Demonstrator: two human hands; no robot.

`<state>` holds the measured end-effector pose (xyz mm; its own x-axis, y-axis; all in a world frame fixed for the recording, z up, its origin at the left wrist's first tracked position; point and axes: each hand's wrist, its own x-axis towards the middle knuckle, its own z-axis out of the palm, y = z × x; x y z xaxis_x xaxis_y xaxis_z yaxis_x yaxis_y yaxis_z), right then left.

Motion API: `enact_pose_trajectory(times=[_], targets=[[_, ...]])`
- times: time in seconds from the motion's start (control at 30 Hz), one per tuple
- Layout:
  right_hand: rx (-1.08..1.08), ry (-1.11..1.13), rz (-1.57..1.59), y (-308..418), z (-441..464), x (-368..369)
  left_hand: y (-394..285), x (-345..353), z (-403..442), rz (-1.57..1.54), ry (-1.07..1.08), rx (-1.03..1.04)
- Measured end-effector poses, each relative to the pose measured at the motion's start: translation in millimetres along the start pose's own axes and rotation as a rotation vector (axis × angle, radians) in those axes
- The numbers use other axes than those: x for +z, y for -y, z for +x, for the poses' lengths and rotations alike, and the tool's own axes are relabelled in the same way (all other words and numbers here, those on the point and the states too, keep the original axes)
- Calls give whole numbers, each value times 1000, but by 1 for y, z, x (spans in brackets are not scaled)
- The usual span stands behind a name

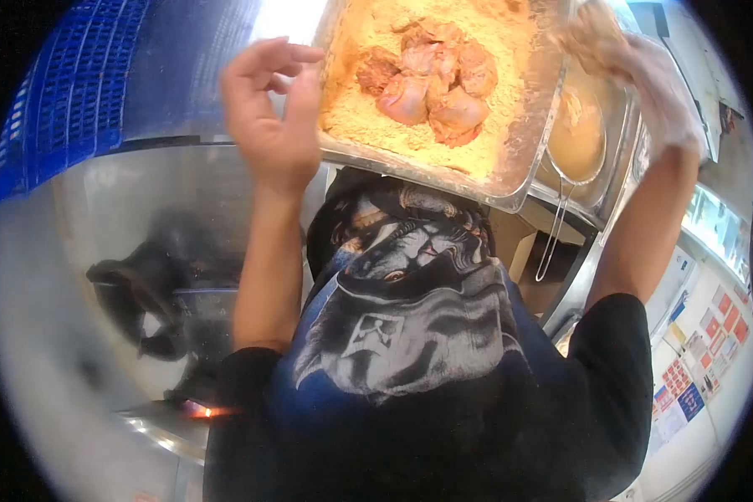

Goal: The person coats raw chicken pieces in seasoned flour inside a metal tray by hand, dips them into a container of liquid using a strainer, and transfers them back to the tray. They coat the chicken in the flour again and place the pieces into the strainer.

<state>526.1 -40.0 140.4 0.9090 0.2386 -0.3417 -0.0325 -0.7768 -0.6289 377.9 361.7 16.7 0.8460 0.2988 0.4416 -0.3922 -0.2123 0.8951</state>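
Note:
Several raw chicken pieces (431, 82) lie heaped on yellowish flour (351, 125) in a metal tray (510, 199). At the tray's left rim is my left hand (274, 113), fingers loosely bent and apart, with nothing in it. My right hand (615, 58) is over the tray's right rim, dusted with flour. Its fingers are smeared by motion, so whether they hold anything cannot be told. Below that hand, a wire strainer (579, 138) with a long handle rests in a second metal container.
A blue plastic crate (67, 92) stands at the far left beside the steel worktop (201, 67). Under the strainer is an open cardboard box (523, 255). Papers (703, 360) are stuck on the white surface at lower right.

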Motion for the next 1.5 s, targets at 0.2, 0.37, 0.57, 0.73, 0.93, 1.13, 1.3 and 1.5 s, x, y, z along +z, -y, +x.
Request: enact_pose_trajectory(times=[0.2,0.37,0.57,0.73,0.93,1.13,1.3,1.5], targets=[[420,56,56,-21,-57,43,-86,10,72,-1012,702,189],[387,157,-303,-40,-38,33,-108,19,64,-929,998,277],[253,-685,-1,9,-9,89,-118,14,56,-805,1048,296],[-135,-205,-429,56,86,108,-135,-3,55,-743,951,263],[-389,-293,-772,78,166,197,-164,-46,55,-662,383,49],[-470,-293,-790,91,180,227,-139,-32,45,-335,-130,-258],[-489,-284,-789,97,174,231,-64,-18,27,-130,-219,-369],[-386,-229,-725,79,193,197,-3,-6,-4,161,-73,-228]])
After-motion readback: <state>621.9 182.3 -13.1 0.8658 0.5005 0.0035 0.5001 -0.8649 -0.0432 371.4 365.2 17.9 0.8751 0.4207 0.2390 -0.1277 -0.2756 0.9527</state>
